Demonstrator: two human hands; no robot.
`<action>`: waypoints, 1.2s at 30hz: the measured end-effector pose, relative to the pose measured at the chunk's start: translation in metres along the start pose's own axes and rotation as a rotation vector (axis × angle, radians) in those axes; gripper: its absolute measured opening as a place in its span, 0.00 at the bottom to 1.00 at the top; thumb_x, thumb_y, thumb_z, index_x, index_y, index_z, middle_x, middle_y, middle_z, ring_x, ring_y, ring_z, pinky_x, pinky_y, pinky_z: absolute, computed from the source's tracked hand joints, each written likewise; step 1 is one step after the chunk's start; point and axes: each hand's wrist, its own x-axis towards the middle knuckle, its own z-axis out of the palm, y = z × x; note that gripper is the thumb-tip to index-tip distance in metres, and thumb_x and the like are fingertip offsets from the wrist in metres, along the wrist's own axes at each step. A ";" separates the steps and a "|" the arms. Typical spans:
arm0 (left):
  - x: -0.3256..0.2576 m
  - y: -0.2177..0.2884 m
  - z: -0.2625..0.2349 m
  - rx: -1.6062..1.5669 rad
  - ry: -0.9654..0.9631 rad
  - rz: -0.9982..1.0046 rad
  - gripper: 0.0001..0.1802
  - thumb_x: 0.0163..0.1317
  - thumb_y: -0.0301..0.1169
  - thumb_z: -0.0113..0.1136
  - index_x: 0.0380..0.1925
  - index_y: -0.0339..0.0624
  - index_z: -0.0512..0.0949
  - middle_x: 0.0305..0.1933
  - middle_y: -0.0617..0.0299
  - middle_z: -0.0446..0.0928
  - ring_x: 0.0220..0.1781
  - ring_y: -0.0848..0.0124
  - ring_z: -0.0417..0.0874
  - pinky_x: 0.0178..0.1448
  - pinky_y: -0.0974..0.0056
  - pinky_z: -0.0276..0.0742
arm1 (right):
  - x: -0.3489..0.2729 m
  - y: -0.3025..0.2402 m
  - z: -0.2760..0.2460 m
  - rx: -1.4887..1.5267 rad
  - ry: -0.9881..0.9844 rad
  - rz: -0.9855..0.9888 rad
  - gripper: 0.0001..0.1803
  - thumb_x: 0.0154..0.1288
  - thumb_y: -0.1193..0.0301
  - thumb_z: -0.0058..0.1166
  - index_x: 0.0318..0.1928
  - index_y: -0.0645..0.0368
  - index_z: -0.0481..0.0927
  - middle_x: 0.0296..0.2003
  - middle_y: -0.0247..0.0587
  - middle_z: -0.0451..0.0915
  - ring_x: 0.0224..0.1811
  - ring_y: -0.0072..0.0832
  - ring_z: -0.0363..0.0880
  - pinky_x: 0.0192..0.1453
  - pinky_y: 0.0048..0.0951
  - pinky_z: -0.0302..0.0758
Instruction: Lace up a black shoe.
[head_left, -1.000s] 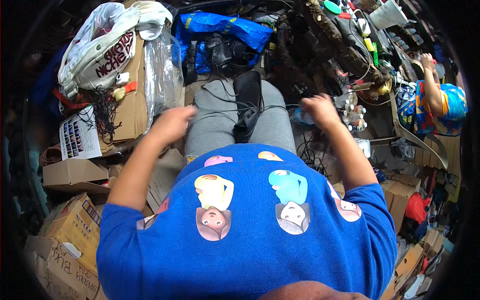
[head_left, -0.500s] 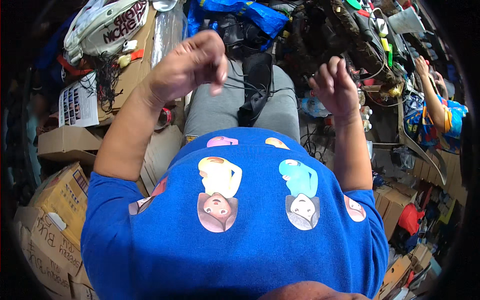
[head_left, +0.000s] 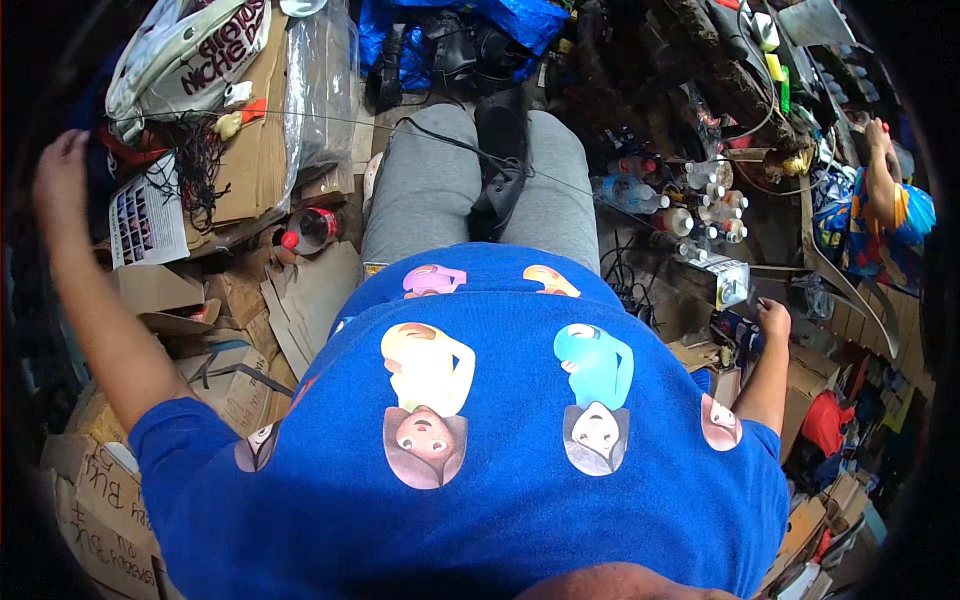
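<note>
Between my grey-trousered knees stands a black shoe, with a loose black lace over my left knee. A thin dark thread stretches from the shoe to the far left toward my left hand, raised at the picture's edge with fingers curled together. To the right, the line runs down from the shoe toward my right hand, whose fingers are pinched. That hand is low beside a clear plastic container. The thread's ends inside my fingers are too small to make out.
At left are a white bag, cardboard, tangled black cords and a red-capped bottle. Several plastic bottles stand right of my knees. Black shoes lie on blue plastic ahead. Another person's arm shows far right.
Both hands have swung wide apart from above my knees, the left outward to the left, the right outward and down. The thread is now drawn out straight on both sides of the shoe.
</note>
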 end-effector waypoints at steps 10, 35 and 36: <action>-0.197 0.318 0.026 -1.176 -0.564 0.850 0.25 0.53 0.27 0.64 0.54 0.46 0.76 0.52 0.54 0.75 0.54 0.56 0.77 0.57 0.61 0.73 | -0.072 -0.344 -0.016 0.782 0.003 -0.881 0.25 0.53 0.63 0.65 0.54 0.47 0.78 0.37 0.39 0.74 0.41 0.33 0.75 0.46 0.31 0.72; -0.167 0.190 -0.013 -0.905 -1.571 0.771 0.16 0.56 0.40 0.64 0.34 0.37 0.83 0.27 0.60 0.82 0.30 0.76 0.79 0.39 0.67 0.74 | -0.080 -0.382 -0.024 0.952 -0.301 -0.705 0.10 0.64 0.67 0.57 0.36 0.62 0.78 0.28 0.33 0.77 0.30 0.19 0.72 0.37 0.24 0.70; -0.167 0.180 -0.013 -0.835 -1.615 0.633 0.15 0.56 0.39 0.64 0.36 0.37 0.83 0.27 0.59 0.82 0.31 0.76 0.79 0.40 0.68 0.74 | -0.079 -0.383 -0.024 0.970 -0.345 -0.679 0.10 0.64 0.66 0.57 0.35 0.61 0.78 0.25 0.31 0.76 0.28 0.17 0.71 0.34 0.23 0.69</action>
